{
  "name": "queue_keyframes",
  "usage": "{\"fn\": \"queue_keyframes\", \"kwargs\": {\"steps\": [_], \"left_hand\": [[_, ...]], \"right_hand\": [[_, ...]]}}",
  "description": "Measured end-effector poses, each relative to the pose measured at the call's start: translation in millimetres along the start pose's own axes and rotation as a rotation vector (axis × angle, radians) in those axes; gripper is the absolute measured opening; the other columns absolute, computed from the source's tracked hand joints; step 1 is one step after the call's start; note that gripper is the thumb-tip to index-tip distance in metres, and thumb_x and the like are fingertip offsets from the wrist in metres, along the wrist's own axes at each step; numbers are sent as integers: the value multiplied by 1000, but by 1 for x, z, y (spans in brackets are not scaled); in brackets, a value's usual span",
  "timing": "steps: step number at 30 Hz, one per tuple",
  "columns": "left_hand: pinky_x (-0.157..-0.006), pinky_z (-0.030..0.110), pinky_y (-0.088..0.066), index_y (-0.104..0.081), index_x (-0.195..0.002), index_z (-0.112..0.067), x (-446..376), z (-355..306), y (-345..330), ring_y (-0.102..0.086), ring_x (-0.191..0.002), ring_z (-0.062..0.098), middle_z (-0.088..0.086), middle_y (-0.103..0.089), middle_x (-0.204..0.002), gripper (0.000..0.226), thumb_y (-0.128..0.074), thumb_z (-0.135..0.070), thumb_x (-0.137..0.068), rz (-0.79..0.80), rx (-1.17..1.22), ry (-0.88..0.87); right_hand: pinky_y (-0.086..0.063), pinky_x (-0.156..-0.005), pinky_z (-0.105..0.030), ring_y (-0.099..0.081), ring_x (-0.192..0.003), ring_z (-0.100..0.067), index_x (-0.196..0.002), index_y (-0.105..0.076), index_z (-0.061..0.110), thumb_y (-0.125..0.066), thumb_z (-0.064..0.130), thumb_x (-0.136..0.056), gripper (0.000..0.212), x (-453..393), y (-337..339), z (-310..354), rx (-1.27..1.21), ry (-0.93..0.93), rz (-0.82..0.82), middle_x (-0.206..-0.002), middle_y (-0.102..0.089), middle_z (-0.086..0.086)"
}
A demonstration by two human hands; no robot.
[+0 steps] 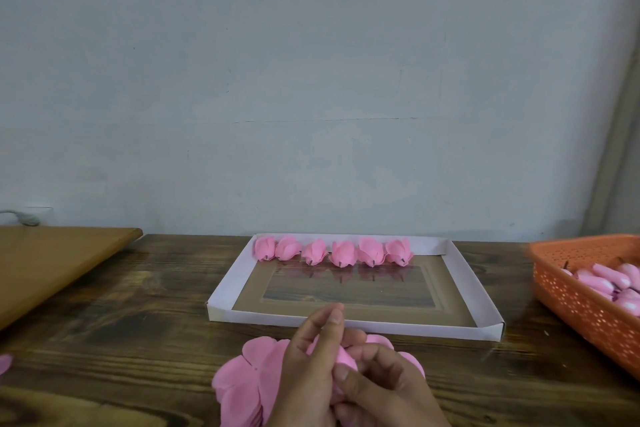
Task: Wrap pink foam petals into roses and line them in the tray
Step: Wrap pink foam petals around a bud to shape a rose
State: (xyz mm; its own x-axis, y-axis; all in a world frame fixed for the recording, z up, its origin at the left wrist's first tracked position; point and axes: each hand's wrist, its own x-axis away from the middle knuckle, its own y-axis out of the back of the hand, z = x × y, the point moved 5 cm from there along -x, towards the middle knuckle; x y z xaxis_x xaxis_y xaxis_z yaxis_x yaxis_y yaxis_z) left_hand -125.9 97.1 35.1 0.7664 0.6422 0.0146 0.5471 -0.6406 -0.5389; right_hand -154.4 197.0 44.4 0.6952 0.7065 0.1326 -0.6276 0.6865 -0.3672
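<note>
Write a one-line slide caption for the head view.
Both hands wrap pink foam petals into a rose before a white tray holding six finished roses; orange basket at right.

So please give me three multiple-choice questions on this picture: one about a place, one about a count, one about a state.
1. Where do the finished roses lie in the tray?
A. along its far wall
B. along its near wall
C. in its middle

2. How many roses are in the tray?
A. three
B. six
C. nine

3. What are the left hand and right hand doing?
A. resting flat on the table
B. lifting the tray
C. holding pink petals

Key: 1 A, the row lies against the far wall; 2 B, six show; 3 C, fingers curl round petals.
</note>
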Motion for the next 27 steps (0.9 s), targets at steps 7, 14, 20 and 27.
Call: {"fn": "queue_keyframes", "kwargs": {"steps": [7,14,20,27], "left_hand": [[-45,30,-54,-78,-81,-16,1,2,0,-68,-54,30,17,-71,-69,17,-74,-25,-67,4,50,21],[-61,39,-61,-79,-73,-17,1,2,0,-68,-56,23,15,-61,-57,11,-74,-24,-67,-16,58,19],[-44,26,-54,-80,-78,-22,0,3,3,-66,-51,20,12,-69,-64,18,-70,-34,-68,-7,54,25],[-44,28,-53,-78,-83,-22,0,5,3,-69,-57,24,15,-74,-74,12,-73,-30,-75,-17,30,10]], "right_hand": [[-55,-51,-26,-72,-60,-23,-74,-70,-8,-63,-19,-83,16,4,-1,3,-28,20,-37,-76,-73,-18],[-53,-76,-36,-74,-82,-27,-79,-78,7,-76,-10,-78,18,3,-1,-5,141,164,-170,-87,-76,0],[-59,-56,-36,-71,-76,-37,-85,-64,-7,-68,-9,-84,4,-3,3,-11,-127,-74,-58,-91,-73,-23],[-56,-52,-33,-67,-61,-32,-91,-61,-17,-65,-14,-84,8,0,2,-6,-61,-7,-43,-85,-66,-27]]}}
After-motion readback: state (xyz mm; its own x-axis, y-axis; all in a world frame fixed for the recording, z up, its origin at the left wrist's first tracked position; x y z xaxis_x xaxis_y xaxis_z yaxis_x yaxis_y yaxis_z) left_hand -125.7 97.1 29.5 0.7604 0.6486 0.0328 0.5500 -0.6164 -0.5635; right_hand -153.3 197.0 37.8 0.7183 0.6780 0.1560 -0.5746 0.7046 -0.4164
